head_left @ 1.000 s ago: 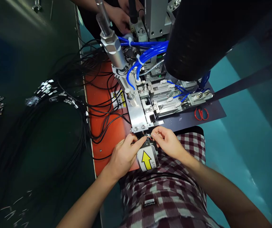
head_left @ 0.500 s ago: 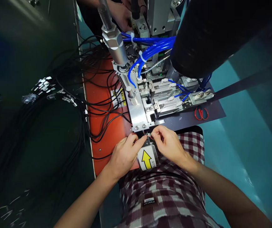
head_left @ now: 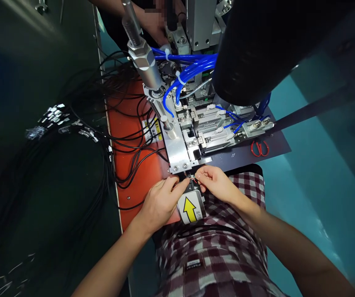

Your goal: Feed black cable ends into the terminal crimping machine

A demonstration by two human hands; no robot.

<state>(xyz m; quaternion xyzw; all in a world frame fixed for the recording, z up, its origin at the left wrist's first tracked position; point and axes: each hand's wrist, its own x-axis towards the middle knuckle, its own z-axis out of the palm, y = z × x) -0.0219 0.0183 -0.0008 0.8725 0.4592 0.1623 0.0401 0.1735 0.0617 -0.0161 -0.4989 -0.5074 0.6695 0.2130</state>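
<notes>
At the front edge of a metal machine [head_left: 180, 156], my right hand [head_left: 213, 183] pinches thin red and white wires [head_left: 195, 178] between thumb and fingertips. My left hand [head_left: 162, 200] lies just to the left with its fingers curled. Its thumb reaches to the same small spot by the wire ends; what lies under it is too small to make out. Right below both hands is a white label with a yellow arrow [head_left: 190, 208].
Black cables [head_left: 134, 136] cross the orange board [head_left: 131, 165] to a coil on the dark table [head_left: 56, 181]. Red-handled scissors [head_left: 260, 148] lie on the grey plate at right. Blue air tubes [head_left: 196, 68] and a black cylinder [head_left: 242, 53] stand above. Another person's hand [head_left: 157, 29] works behind.
The view has shifted slightly. My right hand has tilted a little, its lower fingers now showing beneath the pinch; both hands stay at the same spot by the wires.
</notes>
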